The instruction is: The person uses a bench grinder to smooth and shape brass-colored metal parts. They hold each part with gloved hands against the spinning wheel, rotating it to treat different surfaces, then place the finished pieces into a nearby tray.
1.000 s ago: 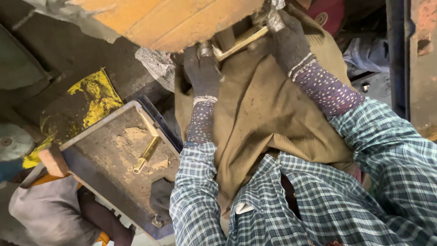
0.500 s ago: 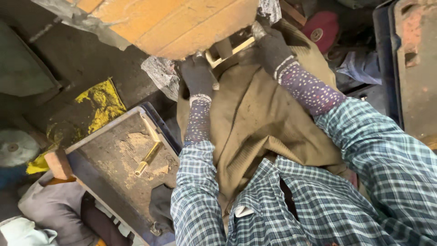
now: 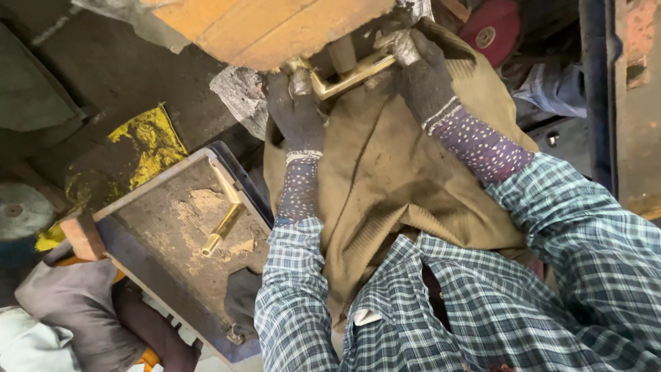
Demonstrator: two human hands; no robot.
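One brass handle is gripped at 12 o'clock beneath the orange block: left hand clenched on one end, right hand on the other. Judged rigid, fairly heavy, slippery; best held at its ends. One brass rod lies in the single tray at 8 o'clock.

One head-worn camera looks steeply down from close above the person's lap. The left hand and right hand sit near the top edge, checked sleeves fill the bottom, and a tray lies left of the hands.
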